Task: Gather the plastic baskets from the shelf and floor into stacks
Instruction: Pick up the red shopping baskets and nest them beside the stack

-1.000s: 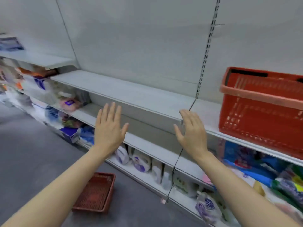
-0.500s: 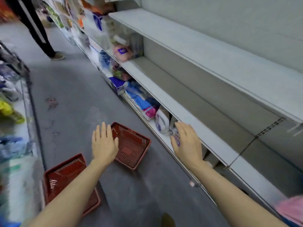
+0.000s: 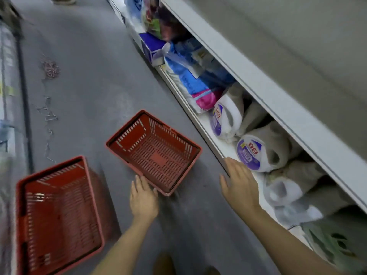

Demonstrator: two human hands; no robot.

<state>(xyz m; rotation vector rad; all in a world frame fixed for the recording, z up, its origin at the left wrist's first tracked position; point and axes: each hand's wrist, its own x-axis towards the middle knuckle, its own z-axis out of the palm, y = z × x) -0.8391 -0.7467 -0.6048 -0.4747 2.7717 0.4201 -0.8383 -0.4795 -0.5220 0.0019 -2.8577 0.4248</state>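
1. Leftmost, a blurred shelf edge (image 3: 12, 135) runs down the frame border; nothing on it is readable.
2. Near red basket (image 3: 57, 217) sits upright on the grey floor (image 3: 89, 80), just beside that shelf. Rectangular, slotted plastic walls, empty.
3. Floor is dull grey with scuffs and a small tangle of debris (image 3: 50, 67) up the aisle.
4. Left hand (image 3: 144, 201): open, fingers spread, fingertips at the near corner of the far red basket (image 3: 155, 151); contact unclear through blur. It grips nothing.
5. Far basket: same slotted plastic with a perforated bottom, set askew on the floor, apart from the first.
6. Right hand (image 3: 239, 185): open, palm down, empty, over the edge of the bottom shelf (image 3: 206, 126).
7. That shelf holds soft plastic packs, white with purple labels (image 3: 256, 155), and blue bags (image 3: 190, 76) farther up, under a pale metal shelf board (image 3: 278, 96).
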